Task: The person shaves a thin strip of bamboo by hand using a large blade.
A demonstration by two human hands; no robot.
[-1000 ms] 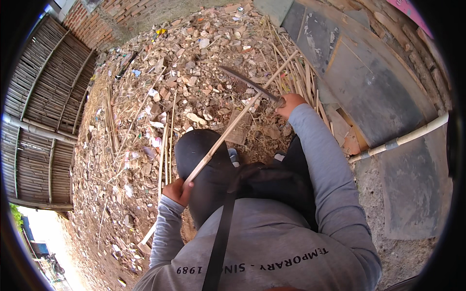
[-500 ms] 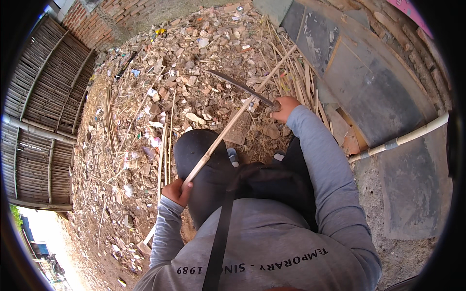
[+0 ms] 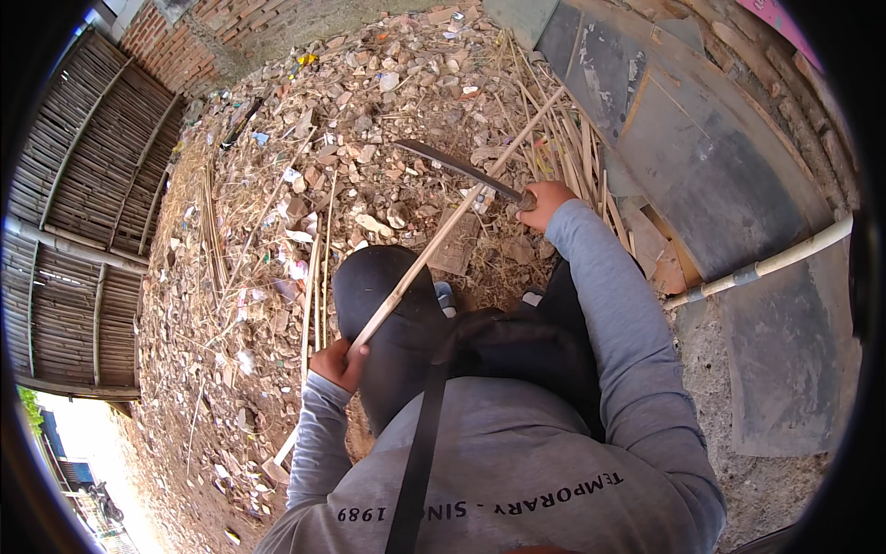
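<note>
My left hand [image 3: 339, 364] is closed around the near end of a long, pale bamboo strip [image 3: 418, 264]. The strip slants away to the right across my left knee, its far end over a pile of other strips. In my right hand [image 3: 547, 205] is the short handle of a machete [image 3: 454, 165]. Its dark, slightly curved blade points left and crosses the bamboo strip beyond my knees. Whether the edge touches the strip I cannot tell.
Rubble and litter [image 3: 268, 231] cover the ground. Split bamboo strips [image 3: 577, 152] lie at the far right, others [image 3: 312, 295] beside my left knee. Dark panels [image 3: 711, 175] and a pale pole [image 3: 752, 270] are on the right, a bamboo screen [image 3: 83, 157] on the left.
The machete has turned slightly in my right hand: its tip sits a little nearer and more of the blade's flat shows. My left hand and the bamboo strip hold nearly still.
</note>
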